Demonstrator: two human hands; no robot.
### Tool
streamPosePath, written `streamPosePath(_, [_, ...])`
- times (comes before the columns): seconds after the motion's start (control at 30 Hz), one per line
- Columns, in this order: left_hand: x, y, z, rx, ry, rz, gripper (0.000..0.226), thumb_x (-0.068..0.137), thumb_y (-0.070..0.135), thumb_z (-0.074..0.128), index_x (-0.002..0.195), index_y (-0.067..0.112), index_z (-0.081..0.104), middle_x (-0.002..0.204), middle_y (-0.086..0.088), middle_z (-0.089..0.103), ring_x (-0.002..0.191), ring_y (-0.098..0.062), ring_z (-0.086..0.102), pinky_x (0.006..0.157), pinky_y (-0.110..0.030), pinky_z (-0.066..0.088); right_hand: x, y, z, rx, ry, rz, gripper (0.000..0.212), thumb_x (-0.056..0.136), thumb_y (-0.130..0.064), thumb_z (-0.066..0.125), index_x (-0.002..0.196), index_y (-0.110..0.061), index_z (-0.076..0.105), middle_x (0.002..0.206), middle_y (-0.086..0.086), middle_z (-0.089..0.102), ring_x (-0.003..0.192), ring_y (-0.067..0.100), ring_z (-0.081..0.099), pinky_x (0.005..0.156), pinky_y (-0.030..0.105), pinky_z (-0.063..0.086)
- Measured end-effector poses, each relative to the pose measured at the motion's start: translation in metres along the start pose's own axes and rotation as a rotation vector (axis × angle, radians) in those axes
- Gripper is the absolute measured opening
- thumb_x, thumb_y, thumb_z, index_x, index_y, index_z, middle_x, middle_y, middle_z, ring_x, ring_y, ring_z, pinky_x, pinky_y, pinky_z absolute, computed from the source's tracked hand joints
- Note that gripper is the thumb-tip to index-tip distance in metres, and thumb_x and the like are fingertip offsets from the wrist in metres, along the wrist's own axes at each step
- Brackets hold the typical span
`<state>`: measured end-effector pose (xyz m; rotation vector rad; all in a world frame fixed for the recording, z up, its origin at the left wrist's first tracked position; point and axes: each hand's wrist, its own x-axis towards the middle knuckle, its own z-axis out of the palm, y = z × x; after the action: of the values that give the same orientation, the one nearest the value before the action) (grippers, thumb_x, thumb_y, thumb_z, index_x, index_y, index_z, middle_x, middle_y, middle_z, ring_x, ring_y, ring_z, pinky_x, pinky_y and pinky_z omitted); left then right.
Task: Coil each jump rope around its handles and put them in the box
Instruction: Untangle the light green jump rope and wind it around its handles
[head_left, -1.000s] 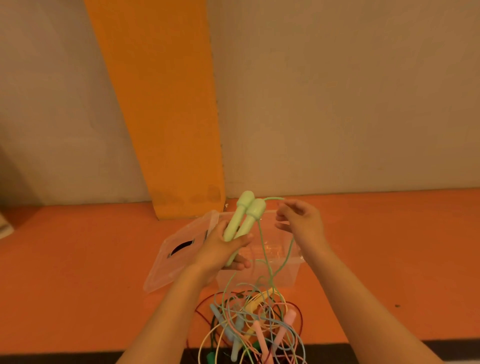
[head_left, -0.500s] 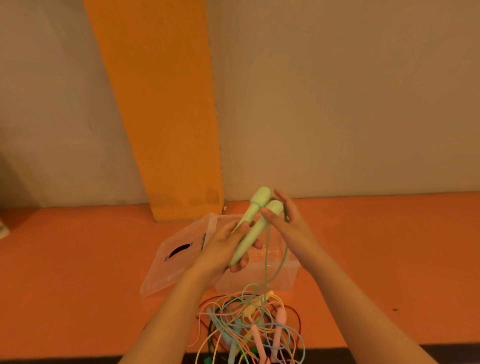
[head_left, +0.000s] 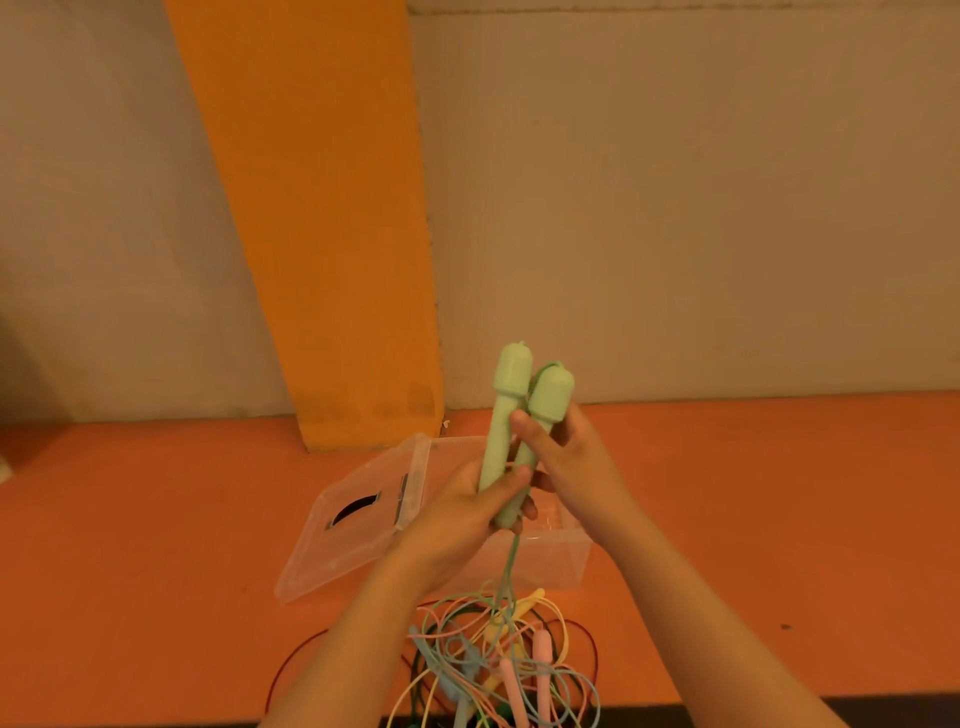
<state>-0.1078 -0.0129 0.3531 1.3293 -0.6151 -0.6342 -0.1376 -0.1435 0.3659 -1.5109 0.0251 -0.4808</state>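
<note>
Two light green jump rope handles (head_left: 511, 410) stand upright side by side above the clear plastic box (head_left: 563, 558). My left hand (head_left: 467, 512) grips their lower ends. My right hand (head_left: 563, 454) holds the right handle near its top, fingers wrapped on it with the green cord (head_left: 511, 566). That cord hangs down from the handles into a tangled pile of jump ropes (head_left: 498, 660) with pink, blue, yellow and green handles on the floor in front of the box.
The box's clear lid (head_left: 353, 519) hangs open to the left, resting on the orange floor (head_left: 779, 519). A grey wall with an orange stripe (head_left: 317, 208) stands right behind the box. A dark red cord loops out of the pile.
The handles have risen and turned more upright. My right hand, apart from them a second ago, has closed in and now grips the right handle and cord.
</note>
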Motion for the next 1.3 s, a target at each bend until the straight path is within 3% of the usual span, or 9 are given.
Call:
streamPosePath(0.1, [-0.003, -0.002, 0.002, -0.003, -0.043, -0.063, 0.017, 0.095, 0.014, 0.053, 0.11, 0.019, 0.059, 0.087, 0.001, 0.068, 0.074, -0.013, 0.062, 0.066, -0.028, 0.054, -0.001, 0.001, 0.001, -0.156, -0.059, -0.067, 0.03, 0.088, -0.02, 0.066, 0.114, -0.033, 0.057, 0.09, -0.009, 0.065, 0.075, 0.002, 0.059, 0.066, 0.023, 0.049])
streamPosePath(0.2, [-0.006, 0.002, -0.001, 0.006, -0.043, -0.042, 0.025, 0.089, 0.022, 0.057, 0.114, 0.021, 0.058, 0.082, 0.0, 0.07, 0.074, -0.015, 0.064, 0.06, -0.028, 0.054, -0.001, 0.002, 0.001, -0.194, -0.059, -0.086, 0.044, 0.086, -0.022, 0.069, 0.127, -0.026, 0.054, 0.083, -0.014, 0.064, 0.066, -0.002, 0.058, 0.059, 0.017, 0.045])
streamPosePath(0.3, [-0.004, 0.003, -0.004, 0.021, 0.049, -0.01, 0.044, 0.082, 0.034, 0.058, 0.118, 0.009, 0.054, 0.081, -0.007, 0.069, 0.068, -0.018, 0.063, 0.054, -0.028, 0.051, 0.002, 0.003, -0.003, -0.246, 0.002, -0.111, 0.044, 0.081, -0.035, 0.073, 0.121, -0.03, 0.055, 0.082, 0.0, 0.061, 0.063, 0.004, 0.054, 0.058, 0.022, 0.044])
streamPosePath(0.4, [-0.003, 0.004, -0.006, 0.023, 0.094, 0.017, 0.039, 0.083, 0.039, 0.054, 0.111, 0.011, 0.056, 0.075, -0.007, 0.066, 0.06, -0.02, 0.061, 0.059, -0.03, 0.053, 0.002, 0.005, -0.006, -0.361, -0.014, -0.169, 0.025, 0.085, -0.037, 0.066, 0.107, -0.027, 0.059, 0.078, -0.009, 0.056, 0.067, -0.002, 0.05, 0.062, 0.016, 0.039])
streamPosePath(0.57, [-0.005, 0.006, -0.003, -0.012, 0.02, 0.008, 0.035, 0.086, 0.039, 0.051, 0.109, 0.014, 0.058, 0.075, -0.006, 0.064, 0.062, -0.021, 0.06, 0.06, -0.032, 0.052, 0.001, 0.017, -0.007, -0.614, -0.09, -0.23, 0.017, 0.085, -0.069, 0.038, 0.09, -0.056, 0.047, 0.078, -0.013, 0.052, 0.066, 0.012, 0.052, 0.062, 0.038, 0.046])
streamPosePath(0.77, [-0.005, 0.007, -0.003, -0.06, 0.093, 0.034, 0.036, 0.085, 0.038, 0.053, 0.106, 0.009, 0.057, 0.07, -0.005, 0.06, 0.056, -0.018, 0.059, 0.054, -0.029, 0.052, -0.004, 0.014, -0.01, -0.767, -0.039, -0.281, 0.063, 0.084, -0.068, 0.036, 0.14, -0.038, 0.033, 0.096, -0.014, 0.057, 0.077, 0.002, 0.053, 0.068, 0.032, 0.047])
streamPosePath(0.87, [-0.005, 0.008, -0.004, -0.071, 0.13, 0.062, 0.034, 0.083, 0.038, 0.053, 0.1, 0.009, 0.057, 0.067, -0.004, 0.059, 0.052, -0.018, 0.058, 0.048, -0.028, 0.049, -0.004, 0.014, -0.008, -0.694, -0.035, -0.247, 0.069, 0.077, -0.073, 0.045, 0.138, -0.045, 0.029, 0.085, -0.009, 0.058, 0.069, 0.008, 0.057, 0.064, 0.038, 0.05])
streamPosePath(1.03, [-0.003, 0.008, -0.008, -0.016, 0.203, 0.131, 0.03, 0.08, 0.038, 0.061, 0.09, 0.009, 0.058, 0.065, -0.004, 0.058, 0.045, -0.017, 0.05, 0.043, -0.025, 0.042, -0.001, 0.015, -0.004, -0.249, -0.133, -0.055, 0.056, 0.077, -0.06, 0.057, 0.122, -0.027, 0.055, 0.087, 0.007, 0.065, 0.08, 0.023, 0.063, 0.084, 0.049, 0.05])
streamPosePath(1.3, [0.003, 0.002, -0.014, 0.031, 0.323, 0.099, 0.022, 0.081, 0.011, 0.073, 0.098, 0.014, 0.059, 0.06, 0.004, 0.062, 0.044, -0.014, 0.049, 0.043, -0.023, 0.04, -0.001, 0.011, -0.009, 0.069, -0.201, 0.218, 0.049, 0.081, -0.053, 0.055, 0.106, -0.012, 0.064, 0.092, 0.001, 0.065, 0.084, 0.014, 0.062, 0.083, 0.034, 0.045])
